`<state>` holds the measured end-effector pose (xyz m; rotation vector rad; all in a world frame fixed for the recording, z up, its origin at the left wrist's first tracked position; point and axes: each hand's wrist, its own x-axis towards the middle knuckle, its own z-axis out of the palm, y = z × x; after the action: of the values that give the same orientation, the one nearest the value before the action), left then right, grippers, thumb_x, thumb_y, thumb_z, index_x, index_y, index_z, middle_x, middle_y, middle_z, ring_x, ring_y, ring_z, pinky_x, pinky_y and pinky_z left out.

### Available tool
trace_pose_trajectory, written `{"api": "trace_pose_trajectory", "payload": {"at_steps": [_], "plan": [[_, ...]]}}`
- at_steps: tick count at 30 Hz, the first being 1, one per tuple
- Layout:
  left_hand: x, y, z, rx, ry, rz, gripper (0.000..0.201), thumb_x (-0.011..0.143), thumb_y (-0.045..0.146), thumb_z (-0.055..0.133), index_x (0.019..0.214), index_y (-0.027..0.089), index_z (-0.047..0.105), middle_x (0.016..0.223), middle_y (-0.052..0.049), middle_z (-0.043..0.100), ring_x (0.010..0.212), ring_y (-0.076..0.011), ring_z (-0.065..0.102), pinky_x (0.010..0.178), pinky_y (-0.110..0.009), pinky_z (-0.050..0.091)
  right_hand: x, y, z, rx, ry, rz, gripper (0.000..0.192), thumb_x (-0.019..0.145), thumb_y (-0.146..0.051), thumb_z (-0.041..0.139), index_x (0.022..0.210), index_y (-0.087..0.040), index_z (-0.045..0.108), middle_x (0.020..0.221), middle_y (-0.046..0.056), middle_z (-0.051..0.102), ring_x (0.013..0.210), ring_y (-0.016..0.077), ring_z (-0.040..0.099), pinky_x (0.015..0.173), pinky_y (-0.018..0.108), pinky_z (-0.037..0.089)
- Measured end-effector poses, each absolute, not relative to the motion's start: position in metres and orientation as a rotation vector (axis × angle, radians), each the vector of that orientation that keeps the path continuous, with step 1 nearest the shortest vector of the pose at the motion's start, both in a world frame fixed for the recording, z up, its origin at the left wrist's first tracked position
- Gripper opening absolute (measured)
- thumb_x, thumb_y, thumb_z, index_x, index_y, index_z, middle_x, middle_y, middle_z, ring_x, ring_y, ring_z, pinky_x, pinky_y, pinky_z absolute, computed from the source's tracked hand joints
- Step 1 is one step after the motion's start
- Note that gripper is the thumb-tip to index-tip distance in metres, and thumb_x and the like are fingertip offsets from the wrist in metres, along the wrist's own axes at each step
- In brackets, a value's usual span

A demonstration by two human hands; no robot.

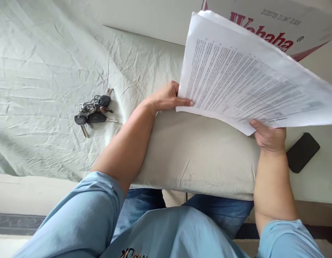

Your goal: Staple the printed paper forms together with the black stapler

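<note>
Head view, looking down over the lap onto a bed (47,64) with a creased pale sheet.

Left hand (167,97): fingers closed on the near left edge of the papers (249,79), thumb lying flat along the bottom margin of the top sheet. The grip looks meant to steady that corner.

Right hand (269,138): under the near right corner of the papers, thumb on top, fingers beneath and hidden; pinching the stack from below, so it carries the weight.

Papers: several printed sheets, held in the air above a pillow (198,157), tilted up toward the camera. The far edges fan apart, so the sheets are loose, not stapled there. Print too blurred to read.

Pillow lies across the bed edge, just below both forearms; likely an armrest.

Keys (93,111): a bunch on the sheet, well left of the left hand, untouched.

Phone (302,152): dark, face down, just right of the right wrist.

Box (276,25): cardboard with red lettering, behind the papers, partly covered.
</note>
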<state>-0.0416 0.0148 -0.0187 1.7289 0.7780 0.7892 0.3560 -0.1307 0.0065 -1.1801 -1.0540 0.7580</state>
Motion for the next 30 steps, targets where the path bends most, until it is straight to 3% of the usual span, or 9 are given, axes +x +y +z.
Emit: {"api": "trace_pose_trajectory", "payload": {"at_steps": [6, 11, 13, 15, 17, 19, 22, 25, 30], "plan": [[-0.031, 0.008, -0.006, 1.547, 0.861, 0.62, 0.053, 0.078, 0.055, 0.11, 0.11, 0.017, 0.09, 0.109, -0.011, 0.089, 0.128, -0.0479, 0.087, 0.127, -0.076, 0.064, 0.348, -0.136, 0.002, -1.19, -1.034, 0.685, 0.084, 0.049, -0.038, 0.119, 0.125, -0.03, 0.086, 0.16, 0.008, 0.081, 0.164, 0.0375, 0.067, 0.144, 0.064, 0.05], [-0.026, 0.009, -0.018, 1.324, 0.806, 0.894, 0.042, 0.085, 0.045, 0.107, 0.113, 0.02, 0.087, 0.108, -0.009, 0.089, 0.142, -0.0455, 0.083, 0.132, -0.069, 0.064, 0.344, -0.137, -0.001, -1.262, -1.026, 0.811, 0.082, 0.055, -0.045, 0.119, 0.128, -0.029, 0.085, 0.146, 0.008, 0.088, 0.155, 0.0334, 0.074, 0.14, 0.058, 0.055], [-0.029, 0.01, -0.022, 1.32, 0.791, 0.912, 0.043, 0.087, 0.05, 0.106, 0.112, 0.02, 0.085, 0.107, -0.009, 0.089, 0.14, -0.0443, 0.084, 0.129, -0.066, 0.067, 0.346, -0.139, -0.001, -1.313, -1.075, 0.867, 0.084, 0.054, -0.043, 0.121, 0.129, -0.029, 0.086, 0.137, 0.006, 0.091, 0.138, 0.0296, 0.083, 0.128, 0.05, 0.067], [-0.031, 0.01, -0.023, 1.302, 0.781, 0.913, 0.043, 0.089, 0.052, 0.105, 0.109, 0.02, 0.084, 0.107, -0.009, 0.088, 0.138, -0.0436, 0.085, 0.125, -0.065, 0.07, 0.35, -0.142, 0.001, -1.402, -1.125, 0.952, 0.076, 0.057, -0.04, 0.121, 0.124, -0.03, 0.087, 0.125, 0.003, 0.093, 0.108, 0.025, 0.088, 0.091, 0.04, 0.079], [-0.033, 0.009, -0.023, 1.222, 0.8, 0.953, 0.037, 0.092, 0.046, 0.104, 0.108, 0.019, 0.082, 0.109, -0.009, 0.086, 0.14, -0.0451, 0.084, 0.122, -0.067, 0.071, 0.353, -0.146, 0.005, -1.501, -1.154, 1.047, 0.059, 0.063, -0.043, 0.119, 0.112, -0.029, 0.089, 0.11, 0.001, 0.092, 0.078, 0.0216, 0.084, 0.051, 0.032, 0.069], [-0.034, 0.009, -0.023, 1.164, 0.842, 0.995, 0.033, 0.096, 0.041, 0.101, 0.108, 0.018, 0.08, 0.115, -0.01, 0.085, 0.145, -0.0474, 0.082, 0.119, -0.07, 0.071, 0.356, -0.149, 0.009, -1.581, -1.149, 1.086, 0.047, 0.067, -0.049, 0.118, 0.096, -0.027, 0.088, 0.092, 0.002, 0.089, 0.059, 0.0196, 0.075, 0.033, 0.029, 0.053], [-0.033, 0.009, -0.023, 1.21, 0.901, 0.971, 0.042, 0.098, 0.053, 0.099, 0.108, 0.018, 0.078, 0.115, -0.011, 0.084, 0.144, -0.05, 0.082, 0.113, -0.071, 0.074, 0.36, -0.15, 0.015, -1.634, -1.077, 1.078, 0.057, 0.06, -0.063, 0.119, 0.082, -0.024, 0.084, 0.071, 0.004, 0.08, 0.048, 0.0177, 0.066, 0.028, 0.027, 0.041], [-0.032, 0.008, -0.022, 1.267, 0.881, 0.927, 0.053, 0.097, 0.07, 0.094, 0.108, 0.02, 0.078, 0.107, -0.012, 0.084, 0.14, -0.0514, 0.084, 0.11, -0.071, 0.076, 0.36, -0.148, 0.02, -1.641, -1.049, 1.126, 0.062, 0.053, -0.068, 0.119, 0.075, -0.025, 0.08, 0.067, 0.003, 0.078, 0.045, 0.0142, 0.058, 0.03, 0.025, 0.039], [-0.035, 0.01, -0.023, 1.225, 0.864, 0.967, 0.054, 0.091, 0.059, 0.103, 0.117, 0.02, 0.078, 0.112, -0.014, 0.084, 0.146, -0.0534, 0.079, 0.114, -0.072, 0.074, 0.352, -0.145, 0.029, -1.636, -1.041, 1.12, 0.059, 0.056, -0.066, 0.119, 0.071, -0.022, 0.084, 0.067, 0.007, 0.08, 0.042, 0.0104, 0.051, 0.033, 0.025, 0.035]]}}
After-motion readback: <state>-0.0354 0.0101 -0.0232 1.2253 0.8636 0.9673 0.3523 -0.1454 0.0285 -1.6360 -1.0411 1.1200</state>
